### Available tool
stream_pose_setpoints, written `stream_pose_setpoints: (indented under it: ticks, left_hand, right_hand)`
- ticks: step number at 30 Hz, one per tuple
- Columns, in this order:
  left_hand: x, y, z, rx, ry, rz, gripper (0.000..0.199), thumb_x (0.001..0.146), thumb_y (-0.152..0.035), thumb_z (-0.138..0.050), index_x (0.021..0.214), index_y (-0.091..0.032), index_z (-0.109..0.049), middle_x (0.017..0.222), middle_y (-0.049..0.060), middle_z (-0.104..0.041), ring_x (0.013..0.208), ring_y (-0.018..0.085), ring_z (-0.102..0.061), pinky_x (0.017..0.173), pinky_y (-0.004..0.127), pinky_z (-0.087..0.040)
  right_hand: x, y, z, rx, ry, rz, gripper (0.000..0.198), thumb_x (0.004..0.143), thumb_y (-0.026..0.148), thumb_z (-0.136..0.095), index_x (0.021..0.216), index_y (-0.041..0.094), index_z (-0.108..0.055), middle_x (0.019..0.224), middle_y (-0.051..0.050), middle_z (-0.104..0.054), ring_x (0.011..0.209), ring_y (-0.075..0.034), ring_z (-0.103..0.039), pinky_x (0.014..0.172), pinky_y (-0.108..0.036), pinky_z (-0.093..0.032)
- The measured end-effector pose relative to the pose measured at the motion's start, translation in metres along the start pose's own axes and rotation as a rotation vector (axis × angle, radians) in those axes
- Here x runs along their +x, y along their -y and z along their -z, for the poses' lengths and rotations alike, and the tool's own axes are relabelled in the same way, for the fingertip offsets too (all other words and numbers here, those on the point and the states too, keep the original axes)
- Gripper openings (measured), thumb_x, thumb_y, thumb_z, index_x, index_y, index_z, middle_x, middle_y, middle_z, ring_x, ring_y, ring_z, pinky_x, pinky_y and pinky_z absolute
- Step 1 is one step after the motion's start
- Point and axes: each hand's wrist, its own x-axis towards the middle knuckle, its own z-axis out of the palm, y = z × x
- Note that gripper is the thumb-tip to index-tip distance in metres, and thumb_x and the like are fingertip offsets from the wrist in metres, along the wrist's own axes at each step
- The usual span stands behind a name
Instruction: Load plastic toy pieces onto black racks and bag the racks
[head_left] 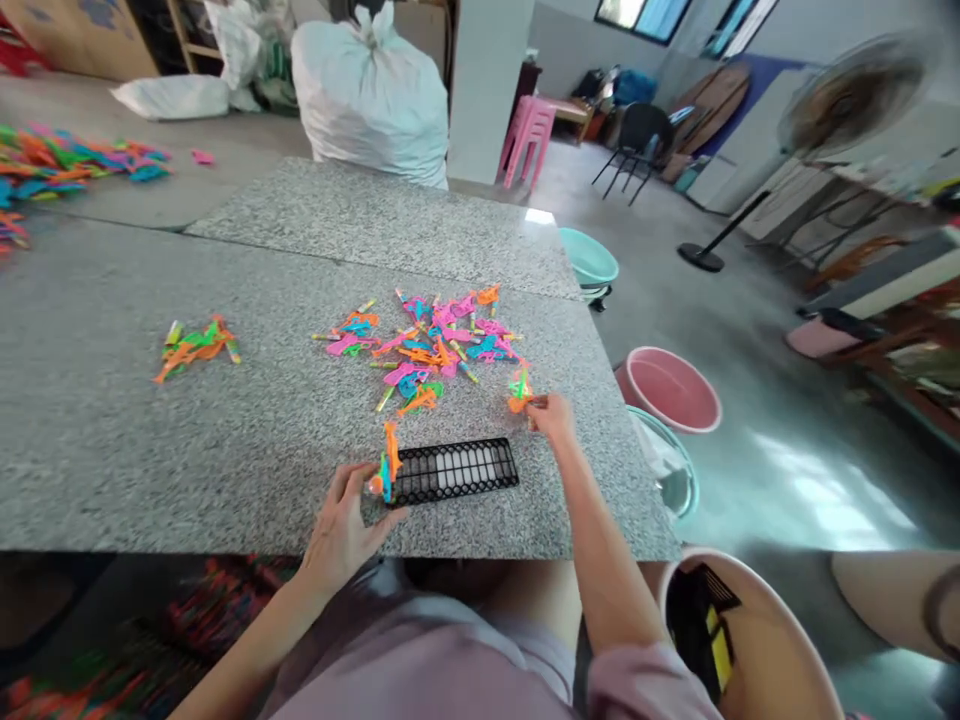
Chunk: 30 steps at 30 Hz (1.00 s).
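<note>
A black plastic grid basket lies on the granite table near its front edge. At its left end stands a colourful plastic toy piece in orange and blue. My left hand curves around that end, fingertips beside the toy and thumb by the basket's front corner, fingers apart. Right of the basket's far corner, my right hand pinches an orange and green plastic toy just above the table. Beyond the basket spreads a loose pile of similar pink, orange, blue and green toys.
A smaller toy cluster lies on the left of the table, and a big heap at far left. A white sack stands behind. Right of the table are a pink tub, a teal basin and a beige bin.
</note>
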Motion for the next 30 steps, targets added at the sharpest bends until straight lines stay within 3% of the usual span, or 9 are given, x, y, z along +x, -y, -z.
stream_pose_setpoints:
  ticks: [2,6,11,13,16,19,25,30]
  left_hand:
    - [0.005,-0.004,0.013,-0.009,0.034,0.007,0.056,0.092,-0.051,-0.062,0.134,-0.016,-0.047,0.121,0.016,-0.058,0.113,0.029,-0.06,0.092,0.045,-0.057]
    - [0.024,-0.008,0.033,-0.091,0.15,-0.096,0.044,0.095,-0.034,-0.061,0.135,-0.024,-0.047,0.122,0.01,-0.058,0.114,0.024,-0.06,0.096,0.041,-0.056]
    - [0.032,-0.008,0.035,-0.094,0.168,-0.12,0.033,0.094,-0.026,-0.06,0.127,-0.026,-0.054,0.116,0.008,-0.058,0.108,0.022,-0.062,0.092,0.038,-0.056]
    - [0.03,-0.009,0.034,-0.095,0.169,-0.125,0.033,0.094,-0.025,-0.06,0.126,-0.026,-0.056,0.117,0.008,-0.057,0.109,0.022,-0.061,0.094,0.038,-0.056]
    - [0.03,-0.012,0.034,-0.096,0.182,-0.121,0.034,0.093,-0.024,-0.06,0.126,-0.025,-0.055,0.116,0.009,-0.054,0.108,0.023,-0.059,0.093,0.038,-0.056]
    - [0.034,-0.014,0.036,-0.092,0.229,-0.115,0.036,0.091,-0.023,-0.058,0.127,-0.024,-0.054,0.113,0.009,-0.052,0.106,0.022,-0.058,0.088,0.035,-0.057]
    - [0.038,-0.015,0.035,-0.097,0.264,-0.114,0.055,0.084,-0.019,-0.056,0.138,-0.023,-0.05,0.113,0.009,-0.048,0.104,0.023,-0.058,0.085,0.034,-0.057]
    - [0.036,-0.018,0.036,-0.109,0.278,-0.097,0.071,0.082,-0.021,-0.056,0.151,-0.023,-0.037,0.118,0.012,-0.047,0.107,0.026,-0.057,0.09,0.039,-0.057]
  right_hand:
    - [-0.033,-0.003,-0.011,0.156,0.146,0.068,0.021,0.081,0.038,-0.063,0.083,0.018,-0.066,0.057,0.002,-0.062,0.046,-0.015,-0.059,0.046,-0.024,-0.043]
    - [-0.102,0.003,-0.054,0.542,0.475,0.153,0.027,0.071,0.043,-0.073,0.082,0.02,-0.066,0.059,0.001,-0.065,0.048,-0.016,-0.062,0.047,-0.027,-0.051]
    - [-0.142,0.016,-0.1,0.704,0.506,0.115,0.021,0.072,0.036,-0.073,0.083,0.022,-0.062,0.068,0.0,-0.068,0.06,-0.019,-0.068,0.058,-0.031,-0.057]
    - [-0.147,0.021,-0.106,0.61,0.481,0.172,0.016,0.075,0.036,-0.07,0.08,0.023,-0.061,0.066,0.0,-0.067,0.061,-0.02,-0.068,0.059,-0.03,-0.055]
    - [-0.15,0.028,-0.108,0.221,0.355,0.352,0.017,0.076,0.031,-0.071,0.068,0.024,-0.058,0.061,0.0,-0.065,0.062,-0.02,-0.065,0.061,-0.028,-0.05]
    - [-0.153,0.037,-0.105,-0.027,0.269,0.502,0.01,0.077,0.019,-0.067,0.073,0.022,-0.058,0.072,-0.003,-0.07,0.07,-0.019,-0.066,0.065,-0.026,-0.045]
    - [-0.155,0.053,-0.094,-0.259,0.388,0.577,0.008,0.082,0.014,-0.062,0.088,0.019,-0.062,0.085,-0.007,-0.073,0.075,-0.021,-0.069,0.061,-0.026,-0.039]
    - [-0.156,0.067,-0.096,-0.349,0.44,0.575,0.013,0.086,0.015,-0.059,0.097,0.018,-0.064,0.091,-0.01,-0.074,0.08,-0.023,-0.07,0.063,-0.028,-0.041]
